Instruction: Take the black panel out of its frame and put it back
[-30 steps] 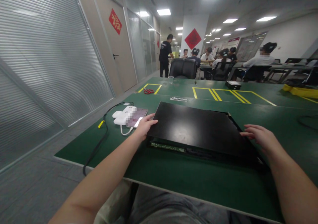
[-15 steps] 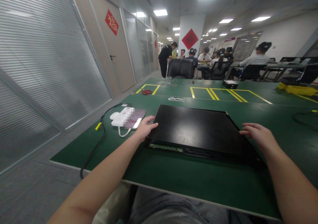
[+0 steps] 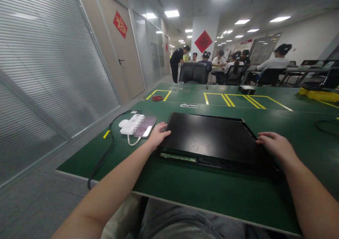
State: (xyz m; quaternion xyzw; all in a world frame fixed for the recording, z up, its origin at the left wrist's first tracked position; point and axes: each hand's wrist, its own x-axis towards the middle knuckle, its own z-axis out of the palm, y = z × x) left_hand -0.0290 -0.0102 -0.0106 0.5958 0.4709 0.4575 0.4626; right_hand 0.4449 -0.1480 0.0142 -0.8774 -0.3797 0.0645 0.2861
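A flat black display panel [image 3: 209, 134] lies on the green table in front of me, with a strip of green circuit board [image 3: 178, 157] showing along its near edge. My left hand [image 3: 158, 136] grips the left edge, thumb on top and fingers along the side. At the opposite edge, my right hand [image 3: 275, 144] has its fingers bent around the rim; their undersides are hidden. Left of the panel lie a phone [image 3: 148, 126] and a white device [image 3: 131, 124] with a short white cable [image 3: 134, 142].
Red-handled scissors [image 3: 157, 98], a caliper-like tool [image 3: 189, 105] and a clear cup [image 3: 180, 85] are farther back on the table [image 3: 159, 179]. A black cable [image 3: 102, 157] runs over its left edge. At the far right sits a yellow item [image 3: 319, 94]. Several people work beyond a black chair [image 3: 193, 73].
My right hand's fingers have closed in at the panel's right edge. My left hand keeps its hold, and the view has shifted slightly.
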